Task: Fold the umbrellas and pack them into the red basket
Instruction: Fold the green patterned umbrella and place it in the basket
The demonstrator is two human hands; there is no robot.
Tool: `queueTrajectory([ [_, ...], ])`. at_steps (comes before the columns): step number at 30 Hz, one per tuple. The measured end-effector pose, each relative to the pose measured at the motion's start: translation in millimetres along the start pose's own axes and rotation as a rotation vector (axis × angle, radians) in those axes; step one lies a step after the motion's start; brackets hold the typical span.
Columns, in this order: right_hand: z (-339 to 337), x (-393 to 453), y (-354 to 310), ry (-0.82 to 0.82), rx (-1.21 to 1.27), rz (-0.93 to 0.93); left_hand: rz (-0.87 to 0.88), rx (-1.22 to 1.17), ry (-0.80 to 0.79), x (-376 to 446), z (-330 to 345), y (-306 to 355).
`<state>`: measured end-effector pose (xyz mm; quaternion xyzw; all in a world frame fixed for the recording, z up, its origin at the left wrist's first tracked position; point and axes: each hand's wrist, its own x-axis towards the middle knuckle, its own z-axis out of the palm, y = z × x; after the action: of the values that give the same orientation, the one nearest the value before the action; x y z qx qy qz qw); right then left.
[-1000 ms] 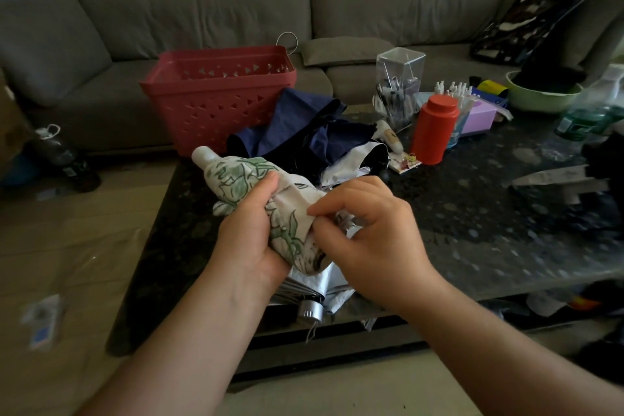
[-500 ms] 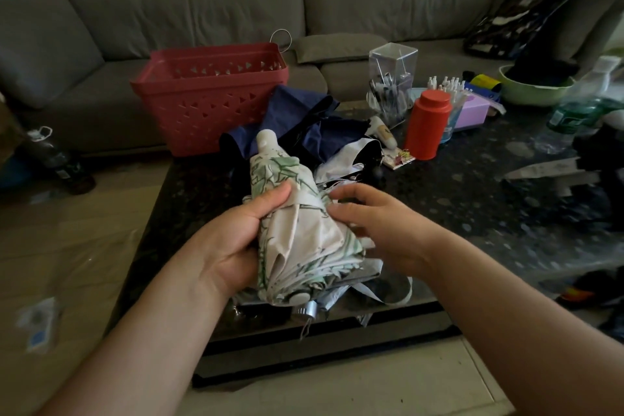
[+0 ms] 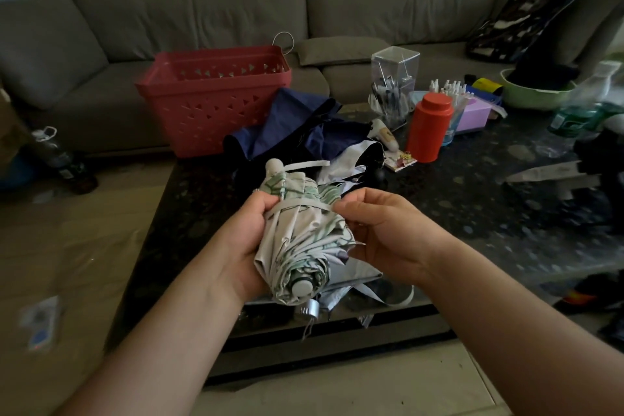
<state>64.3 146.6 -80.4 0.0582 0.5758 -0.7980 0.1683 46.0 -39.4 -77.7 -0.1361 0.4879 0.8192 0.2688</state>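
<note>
Left hand (image 3: 244,246) gripping the rolled leaf-print umbrella (image 3: 300,240) above the tabletop (image 3: 472,213) near edge, right hand (image 3: 381,233) pinching its strap (image 3: 304,208), navy umbrella (image 3: 297,132) lying beside the red basket (image 3: 216,98) behind

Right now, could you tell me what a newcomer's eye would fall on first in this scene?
First, the leaf-print umbrella, rolled up and held above the near table edge: the left hand grips it while the right hand pinches its strap. Behind it, the red basket stands at the table's far left corner, beside a crumpled navy umbrella. Further right stands a red canister.
</note>
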Motion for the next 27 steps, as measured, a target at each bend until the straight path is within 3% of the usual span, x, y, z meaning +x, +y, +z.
queueTrajectory([
  [5,4,2,-2,0.053,0.003,-0.077,-0.042,-0.021,-0.154,-5,2,-2],
  [9,6,1,-12,0.057,0.112,-0.15,-0.035,-0.042,-0.146,-5,1,-2],
  [18,13,0,-2,-0.047,0.143,0.083,0.051,-0.084,-0.314,-4,1,-5],
  [24,5,5,0,-0.038,0.1,0.077,0.04,-0.01,-0.431,0,-5,-6],
  [27,-1,5,-3,-0.044,0.12,0.052,0.069,0.042,-0.413,0,-4,-5],
])
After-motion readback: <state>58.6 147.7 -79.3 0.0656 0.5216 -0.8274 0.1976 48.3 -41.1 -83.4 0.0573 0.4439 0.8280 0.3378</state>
